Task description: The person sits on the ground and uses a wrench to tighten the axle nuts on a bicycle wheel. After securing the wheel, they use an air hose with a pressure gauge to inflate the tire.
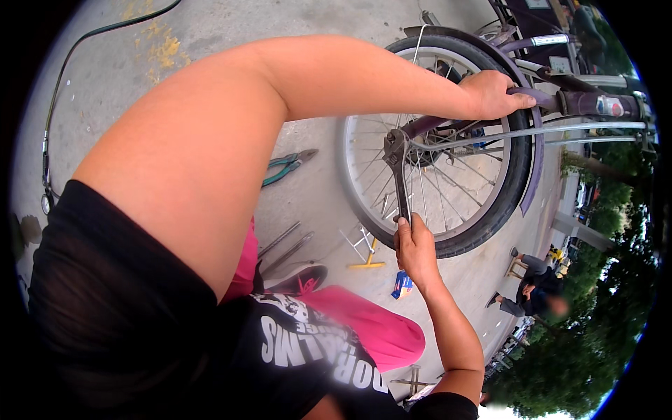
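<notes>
A bicycle wheel (448,238) with a black tyre and silver spokes stands in front of me, fitted in a purple frame (591,103). My left hand (493,96) reaches across above the wheel, its fingers wrapped round a purple tube beside the mudguard (537,164). In my right hand (417,253) is the handle of a dark adjustable wrench (400,175). The wrench's head sits at the wheel's axle, by the end of a metal stay (483,138). Whether its jaws grip the nut cannot be made out.
Teal-handled pliers (288,166) lie on the concrete, with metal rods (285,245), a yellow-handled tool (367,264) and a small blue box (402,285) nearby. A black hose (54,105) ending in a gauge runs along the left. Someone (535,290) sits at the right.
</notes>
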### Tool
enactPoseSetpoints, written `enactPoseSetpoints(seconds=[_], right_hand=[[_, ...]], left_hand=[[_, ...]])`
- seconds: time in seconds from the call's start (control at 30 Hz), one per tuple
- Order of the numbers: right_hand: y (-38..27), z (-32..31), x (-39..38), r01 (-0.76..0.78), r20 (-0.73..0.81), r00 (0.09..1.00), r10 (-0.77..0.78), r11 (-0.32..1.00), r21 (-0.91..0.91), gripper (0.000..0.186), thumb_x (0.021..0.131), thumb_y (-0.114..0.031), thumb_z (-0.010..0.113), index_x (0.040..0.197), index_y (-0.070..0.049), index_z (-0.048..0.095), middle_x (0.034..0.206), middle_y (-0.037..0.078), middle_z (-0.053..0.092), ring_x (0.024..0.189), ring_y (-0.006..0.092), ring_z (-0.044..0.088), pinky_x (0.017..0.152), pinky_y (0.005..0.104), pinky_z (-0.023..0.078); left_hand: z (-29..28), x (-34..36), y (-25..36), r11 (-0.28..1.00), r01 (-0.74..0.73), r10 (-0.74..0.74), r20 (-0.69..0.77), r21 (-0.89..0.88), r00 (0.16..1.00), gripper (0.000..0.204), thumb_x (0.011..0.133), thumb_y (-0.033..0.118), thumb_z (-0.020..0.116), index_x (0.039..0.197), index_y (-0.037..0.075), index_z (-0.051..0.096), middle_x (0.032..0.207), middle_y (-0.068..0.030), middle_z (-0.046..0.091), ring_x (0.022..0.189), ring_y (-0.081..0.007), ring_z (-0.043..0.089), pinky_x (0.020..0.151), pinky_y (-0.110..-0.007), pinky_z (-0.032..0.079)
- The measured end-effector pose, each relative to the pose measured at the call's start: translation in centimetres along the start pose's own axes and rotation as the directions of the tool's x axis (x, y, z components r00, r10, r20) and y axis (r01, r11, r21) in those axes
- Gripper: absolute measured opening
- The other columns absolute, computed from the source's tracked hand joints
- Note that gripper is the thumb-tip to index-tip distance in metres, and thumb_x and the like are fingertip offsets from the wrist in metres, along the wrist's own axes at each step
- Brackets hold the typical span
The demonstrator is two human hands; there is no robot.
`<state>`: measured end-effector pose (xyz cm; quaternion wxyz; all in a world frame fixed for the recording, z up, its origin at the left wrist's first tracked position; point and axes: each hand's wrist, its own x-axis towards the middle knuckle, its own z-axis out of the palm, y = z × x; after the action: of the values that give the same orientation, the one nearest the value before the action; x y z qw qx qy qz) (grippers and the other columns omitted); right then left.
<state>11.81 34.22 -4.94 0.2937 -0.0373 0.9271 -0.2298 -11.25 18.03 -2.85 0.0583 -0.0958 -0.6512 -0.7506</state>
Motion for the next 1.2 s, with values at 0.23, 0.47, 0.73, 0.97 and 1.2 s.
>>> enactPoseSetpoints(seconds=[0.23, 0.47, 0.73, 0.97, 1.2], right_hand=[[2.5, 11.0, 3.4, -0.105, -0.068, 0.989, 0.131, 0.949, 0.298, 0.033, 0.101, -0.023, 0.041, 0.088, 0.005, 0.053, 0.069, 0.016, 0.065, 0.061, 0.0239, 0.066, 0.059, 0.0348, 0.051], [3.2, 18.4, 13.3, -0.038, -0.196, 0.972, 0.130, 0.910, 0.413, 0.040, 0.099, -0.028, 0.044, 0.092, 0.007, 0.063, 0.088, 0.020, 0.068, 0.084, 0.0259, 0.066, 0.076, 0.0366, 0.048], [-0.1, 20.1, 18.5, 0.054, -0.306, 0.938, 0.165, 0.800, 0.597, 0.039, 0.098, -0.029, 0.046, 0.106, 0.005, 0.062, 0.103, 0.020, 0.064, 0.098, 0.0310, 0.060, 0.088, 0.0387, 0.043], [1.5, 16.2, 17.5, 0.367, -0.531, 0.847, 0.010, 0.713, 0.598, 0.036, 0.099, -0.023, 0.043, 0.124, 0.002, 0.051, 0.106, 0.014, 0.063, 0.098, 0.0260, 0.059, 0.087, 0.0386, 0.045], [1.9, 18.8, 13.4, 0.259, -0.463, 0.879, 0.113, 0.703, 0.663, 0.028, 0.099, -0.020, 0.044, 0.104, 0.002, 0.060, 0.101, 0.014, 0.065, 0.094, 0.0215, 0.061, 0.084, 0.0352, 0.047]], left_hand=[[0.3, -0.6, 0.3, 1.000, 0.003, -0.003, -0.072, 0.007, 0.997, 0.062, 0.082, 0.057, 0.062, 0.097, -0.002, 0.068, 0.085, -0.0162, 0.067, 0.084, -0.0275, 0.065, 0.078, -0.035, 0.049], [0.2, -1.0, 0.6, 0.999, 0.025, -0.024, -0.067, 0.023, 0.997, 0.059, 0.083, 0.055, 0.062, 0.098, -0.002, 0.068, 0.086, -0.0158, 0.067, 0.085, -0.0268, 0.065, 0.078, -0.035, 0.048], [0.3, -1.3, 1.0, 0.997, 0.052, -0.054, -0.046, -0.051, 0.997, 0.057, 0.083, 0.054, 0.064, 0.102, 0.000, 0.068, 0.086, -0.0116, 0.067, 0.083, -0.0221, 0.063, 0.077, -0.033, 0.048], [0.6, -1.3, 0.8, 0.995, 0.093, -0.093, 0.010, -0.035, 0.996, 0.060, 0.079, 0.060, 0.061, 0.105, 0.006, 0.069, 0.097, -0.0134, 0.069, 0.096, -0.0283, 0.064, 0.087, -0.037, 0.047], [0.7, -0.8, 0.5, 0.999, 0.052, -0.051, -0.039, 0.007, 0.998, 0.059, 0.082, 0.057, 0.063, 0.099, 0.001, 0.069, 0.078, -0.0096, 0.065, 0.077, -0.0207, 0.063, 0.073, -0.033, 0.048]])
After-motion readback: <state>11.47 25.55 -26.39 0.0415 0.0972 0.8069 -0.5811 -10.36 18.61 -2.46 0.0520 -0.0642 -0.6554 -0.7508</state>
